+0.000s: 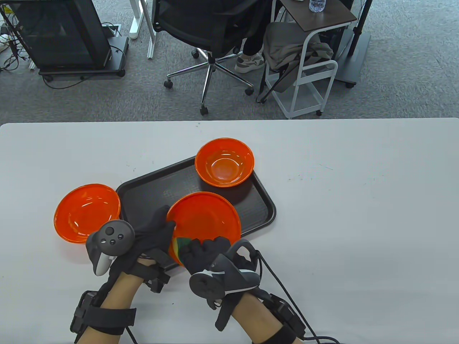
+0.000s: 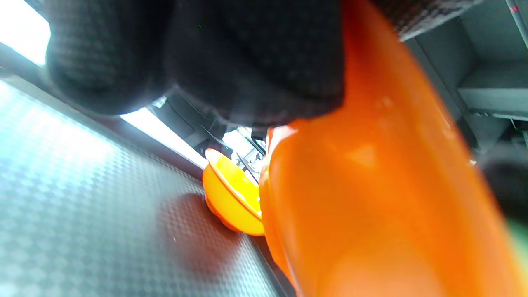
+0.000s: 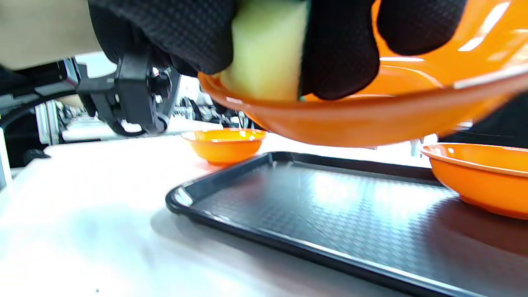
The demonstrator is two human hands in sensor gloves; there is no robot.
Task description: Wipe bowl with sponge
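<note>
right hand [image 1: 206, 252] presses a sponge [image 3: 266, 49] into the near rim of the lifted bowl [image 1: 208, 220]; left hand [image 1: 156, 233] grips its left edge above the tray [image 1: 150, 193]. wiping looks underway; two other bowls sit beyond.

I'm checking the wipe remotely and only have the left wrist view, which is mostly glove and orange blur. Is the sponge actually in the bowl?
Observer: Yes. The right hand presses a yellow sponge against the inside of the held bowl, near its rim.
Operator: Is that bowl resting on the tray?
Observer: No. The right wrist view shows it lifted clear above the black tray.
Operator: How many other bowls are there?
Observer: Two. One sits on the tray's far corner; another is on the table, left of the tray.
</note>
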